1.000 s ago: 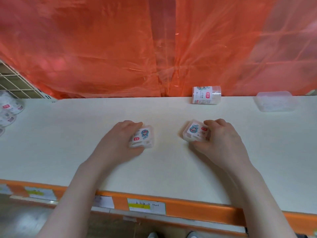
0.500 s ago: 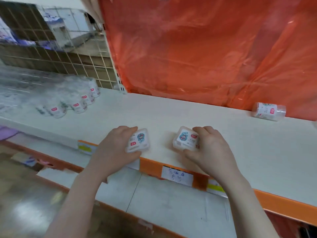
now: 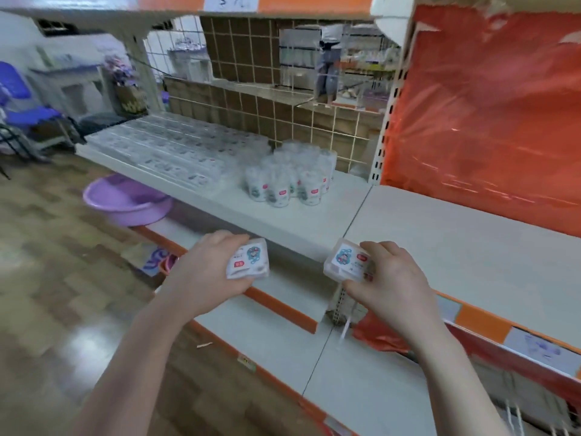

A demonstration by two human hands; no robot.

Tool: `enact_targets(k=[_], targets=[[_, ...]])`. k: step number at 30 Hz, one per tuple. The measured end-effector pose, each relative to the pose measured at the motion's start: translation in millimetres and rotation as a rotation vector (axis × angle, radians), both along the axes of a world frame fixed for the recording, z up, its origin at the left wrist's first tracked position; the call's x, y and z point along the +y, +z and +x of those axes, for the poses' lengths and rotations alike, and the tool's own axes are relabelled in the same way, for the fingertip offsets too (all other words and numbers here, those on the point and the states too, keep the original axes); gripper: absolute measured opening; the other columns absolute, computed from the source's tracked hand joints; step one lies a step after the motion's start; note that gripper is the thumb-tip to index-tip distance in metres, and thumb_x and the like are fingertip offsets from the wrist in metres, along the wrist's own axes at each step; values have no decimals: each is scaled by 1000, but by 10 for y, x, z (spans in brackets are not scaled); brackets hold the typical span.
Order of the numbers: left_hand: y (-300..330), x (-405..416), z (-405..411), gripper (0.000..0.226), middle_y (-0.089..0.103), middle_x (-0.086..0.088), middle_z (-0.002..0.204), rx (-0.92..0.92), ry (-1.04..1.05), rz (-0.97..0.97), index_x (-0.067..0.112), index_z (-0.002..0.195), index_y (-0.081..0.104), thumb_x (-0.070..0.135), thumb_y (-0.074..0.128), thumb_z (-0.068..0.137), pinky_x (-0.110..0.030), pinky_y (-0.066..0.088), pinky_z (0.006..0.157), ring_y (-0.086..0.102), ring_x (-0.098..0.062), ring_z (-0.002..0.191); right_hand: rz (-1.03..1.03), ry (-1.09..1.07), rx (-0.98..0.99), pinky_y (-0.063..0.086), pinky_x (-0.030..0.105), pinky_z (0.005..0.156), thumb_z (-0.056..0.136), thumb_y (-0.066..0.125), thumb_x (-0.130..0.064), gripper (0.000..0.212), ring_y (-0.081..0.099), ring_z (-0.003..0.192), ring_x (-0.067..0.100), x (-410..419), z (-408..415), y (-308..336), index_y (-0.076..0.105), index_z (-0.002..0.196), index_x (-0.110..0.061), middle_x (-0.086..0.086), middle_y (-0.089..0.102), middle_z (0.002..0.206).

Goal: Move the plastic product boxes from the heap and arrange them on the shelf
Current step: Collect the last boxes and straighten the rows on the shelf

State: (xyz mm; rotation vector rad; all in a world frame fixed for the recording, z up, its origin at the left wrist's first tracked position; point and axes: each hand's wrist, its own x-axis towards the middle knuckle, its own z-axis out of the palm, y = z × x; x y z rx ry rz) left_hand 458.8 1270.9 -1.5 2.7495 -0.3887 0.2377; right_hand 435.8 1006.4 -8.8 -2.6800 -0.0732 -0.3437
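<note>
My left hand [image 3: 210, 269] grips a small clear plastic box [image 3: 249, 259] with a white label, a blue cartoon and a red tag. A second box of the same kind [image 3: 348, 262] is held in my right hand [image 3: 388, 280]. Both boxes hang in the air in front of the cream shelf [image 3: 283, 215], just below its front edge. On that shelf, rows of flat clear boxes [image 3: 166, 149] lie at the left. A cluster of round clear containers [image 3: 289, 179] stands to their right.
Orange plastic sheeting [image 3: 481, 114] covers the back of the right shelf bay. A wire grid [image 3: 283, 89] backs the left bay. A purple basin [image 3: 125, 199] sits on the lower shelf at left. Wooden floor and blue chairs [image 3: 22, 111] lie further left.
I have turned left from the orange-backed bay. Both hands lifted their boxes off the shelf top and carried them to the bay with the arranged boxes.
</note>
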Motion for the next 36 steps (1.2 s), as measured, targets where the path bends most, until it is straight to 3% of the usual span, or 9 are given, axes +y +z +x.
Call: enact_targets(k=[7, 12, 18, 24, 29, 33, 36], targets=[[19, 915, 336, 69, 54, 0, 122, -39, 139, -34, 17, 134, 50, 32, 76, 72, -35, 42, 92, 49, -20, 111, -26, 114, -18, 37, 30, 82, 70, 69, -33, 60, 47, 109, 22, 905, 597, 85, 53, 125, -17, 3, 54, 113], [37, 1610, 823, 65, 56, 1, 112, -48, 174, 1, 17, 131, 52, 32, 76, 72, -32, 44, 85, 52, -18, 103, -57, 190, -58, 41, 32, 84, 72, 66, -36, 60, 46, 111, 23, 1644, 1193, 48, 52, 126, -16, 4, 54, 116], [193, 2393, 1487, 71, 51, 2, 129, -71, 226, 84, 23, 137, 46, 34, 75, 74, -23, 31, 76, 46, -14, 116, -65, 202, -57, 37, 30, 81, 71, 65, -37, 57, 48, 108, 23, 2473, 1969, 127, 54, 123, -16, 4, 55, 112], [299, 2893, 2012, 70, 48, 5, 130, -41, 264, 70, 28, 139, 43, 38, 73, 76, -25, 37, 73, 47, -14, 114, -97, 191, -24, 40, 30, 81, 72, 64, -33, 52, 48, 106, 24, 2976, 2545, 148, 56, 119, -14, 4, 55, 109], [335, 3210, 2457, 71, 50, -1, 134, -51, 203, 23, 20, 138, 47, 33, 75, 74, -28, 37, 92, 46, -18, 119, -100, 160, -14, 36, 27, 83, 74, 62, -35, 51, 48, 107, 22, 3381, 2911, 102, 55, 120, -14, 3, 55, 110], [320, 3560, 2854, 69, 56, -9, 127, -54, 104, -20, 10, 133, 53, 23, 80, 70, -36, 40, 96, 51, -26, 116, -79, 133, -1, 37, 27, 87, 74, 62, -32, 51, 48, 110, 23, 3745, 3140, 34, 54, 121, -12, 4, 55, 114], [319, 3857, 3223, 68, 56, -12, 127, -78, 37, -7, 7, 131, 54, 19, 81, 70, -35, 36, 99, 51, -28, 117, -84, 92, 3, 37, 27, 88, 74, 62, -31, 51, 47, 112, 23, 4033, 3297, -8, 54, 121, -13, 4, 55, 116]])
